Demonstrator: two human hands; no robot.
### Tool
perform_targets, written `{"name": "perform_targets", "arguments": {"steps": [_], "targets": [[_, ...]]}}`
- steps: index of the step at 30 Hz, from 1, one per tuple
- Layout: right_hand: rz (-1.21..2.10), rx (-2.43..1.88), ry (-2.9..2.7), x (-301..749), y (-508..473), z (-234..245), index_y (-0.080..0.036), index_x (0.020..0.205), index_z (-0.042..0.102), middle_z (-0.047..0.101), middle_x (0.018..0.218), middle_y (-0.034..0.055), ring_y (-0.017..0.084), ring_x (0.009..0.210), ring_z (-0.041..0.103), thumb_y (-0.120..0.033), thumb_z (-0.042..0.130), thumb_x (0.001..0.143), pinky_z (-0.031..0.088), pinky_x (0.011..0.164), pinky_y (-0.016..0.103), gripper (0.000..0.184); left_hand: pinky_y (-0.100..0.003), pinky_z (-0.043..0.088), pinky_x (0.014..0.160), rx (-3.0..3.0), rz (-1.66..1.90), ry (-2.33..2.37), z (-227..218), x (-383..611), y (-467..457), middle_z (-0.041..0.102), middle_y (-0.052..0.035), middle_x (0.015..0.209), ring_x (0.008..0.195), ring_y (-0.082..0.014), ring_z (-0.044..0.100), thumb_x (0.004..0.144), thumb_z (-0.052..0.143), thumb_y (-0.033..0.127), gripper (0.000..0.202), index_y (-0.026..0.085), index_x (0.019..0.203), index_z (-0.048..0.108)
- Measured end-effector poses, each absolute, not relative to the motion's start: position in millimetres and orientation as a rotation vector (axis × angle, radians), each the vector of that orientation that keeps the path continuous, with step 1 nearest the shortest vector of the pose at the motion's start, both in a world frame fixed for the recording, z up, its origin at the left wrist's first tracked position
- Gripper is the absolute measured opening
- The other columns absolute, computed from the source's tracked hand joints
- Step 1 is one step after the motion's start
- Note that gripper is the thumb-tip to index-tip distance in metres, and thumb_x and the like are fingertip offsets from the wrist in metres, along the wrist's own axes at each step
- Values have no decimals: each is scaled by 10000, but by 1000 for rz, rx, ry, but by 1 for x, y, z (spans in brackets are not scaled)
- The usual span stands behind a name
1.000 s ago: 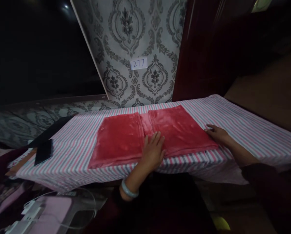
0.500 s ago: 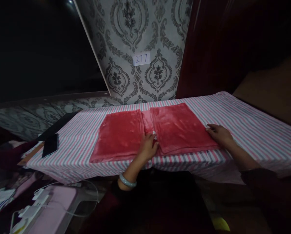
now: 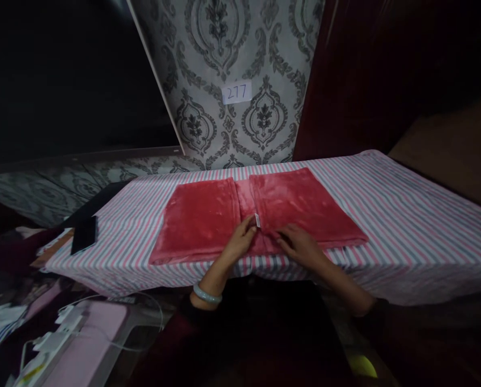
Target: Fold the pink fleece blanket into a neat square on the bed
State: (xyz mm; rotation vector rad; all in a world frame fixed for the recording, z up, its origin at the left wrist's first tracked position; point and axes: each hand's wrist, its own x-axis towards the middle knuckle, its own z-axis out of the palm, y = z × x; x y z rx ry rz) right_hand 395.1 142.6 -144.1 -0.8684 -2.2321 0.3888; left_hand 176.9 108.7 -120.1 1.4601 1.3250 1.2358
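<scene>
A red plush blanket lies on the table with its two sides folded inward, leaving a narrow strip between them. A small white tag shows in that strip. My left hand, with a pale bangle on the wrist, rests at the front of the strip, its fingertips beside the tag and thumb slightly apart. At the front inner corner of the right-hand fold, my right hand has its fingers closed on the blanket's edge; the fingertips are partly hidden.
A striped cloth covers the table. A dark phone lies at its left end. Below left are a power strip with cables and a pink-topped box. A large dark screen stands behind on the left.
My right hand has moved left from the blanket's outer right edge to the inner corner of the right fold. My left hand has shifted slightly left, uncovering more of the tag.
</scene>
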Motion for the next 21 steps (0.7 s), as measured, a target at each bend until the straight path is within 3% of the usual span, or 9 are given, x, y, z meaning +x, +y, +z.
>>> {"name": "perform_targets", "arguments": {"steps": [3, 10, 18, 21], "targets": [[570, -965, -1871, 401, 149, -154, -216, 930, 679, 693, 849, 65, 234, 784, 634, -396, 510, 914, 510, 732, 355, 247, -466, 365, 1228, 1437, 1237, 1321, -119, 178, 109, 663, -90, 1436, 1363, -236, 582, 895, 558, 194, 458, 187, 1337, 680], [932, -1045, -1207, 406, 148, -155, -220, 865, 611, 633, 768, -15, 170, 722, 573, -524, 613, 805, 479, 706, 289, 310, -473, 394, 1210, 1531, 1200, 1385, -116, 178, 113, 710, -99, 1361, 1307, -248, 625, 896, 545, 191, 382, 181, 1219, 749], [1022, -1000, -1134, 407, 147, -155, -222, 872, 623, 609, 763, -25, 149, 686, 551, -524, 676, 799, 470, 664, 264, 316, -459, 476, 1110, 1821, 1308, 1547, -109, 192, 116, 732, -113, 1260, 1221, -250, 641, 917, 506, 169, 358, 189, 1197, 728], [1014, -981, -1179, 409, 149, -157, -225, 892, 622, 613, 764, -22, 156, 687, 562, -554, 661, 826, 485, 657, 267, 337, -447, 511, 1042, 1920, 1283, 1587, -110, 201, 118, 744, -95, 1135, 1117, -244, 662, 918, 489, 150, 314, 199, 1099, 742]]}}
